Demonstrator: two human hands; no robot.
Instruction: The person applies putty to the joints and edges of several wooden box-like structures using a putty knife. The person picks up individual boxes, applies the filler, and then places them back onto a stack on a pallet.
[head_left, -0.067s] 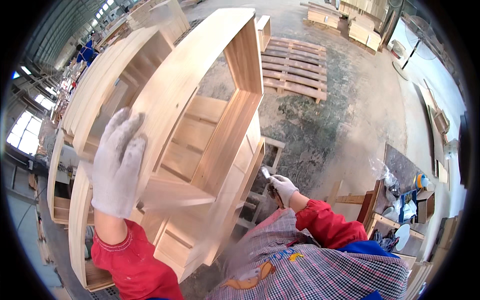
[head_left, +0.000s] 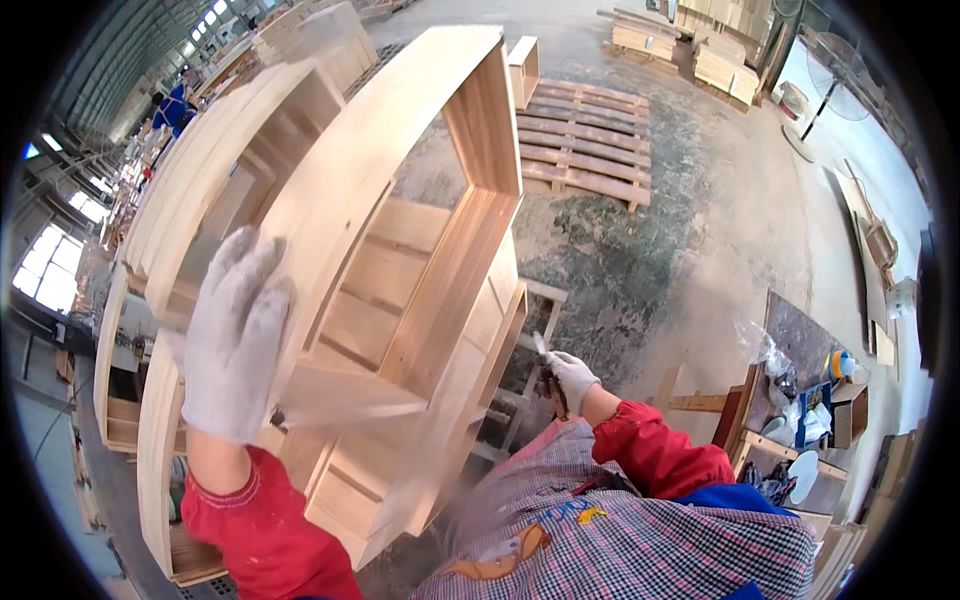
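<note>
A pale wooden drawer-like frame (head_left: 345, 160) stands tilted in front of me, its open inside facing right. My left hand (head_left: 235, 335), in a whitish work glove, lies against the frame's outer side with the fingers stretched out. More wooden frame parts (head_left: 345, 480) sit below and behind it. To the right of the frame, apart from it, my right hand (head_left: 572, 380) is gloved and closed around a small hand tool (head_left: 541, 346) with a pale tip and dark handle. Its exact kind is too small to make out.
Similar wooden frames (head_left: 215, 170) are stacked at the left. A slatted pallet (head_left: 590, 140) lies on the floor ahead, with timber stacks (head_left: 725, 70) beyond. At the right stand a workbench (head_left: 800, 335) with bags and a tape roll, and a standing fan (head_left: 830, 100).
The frame's far top corner sits slightly lower and further left in view. The tool's tip in my right hand has swung slightly to the right. My left hand stays on the frame.
</note>
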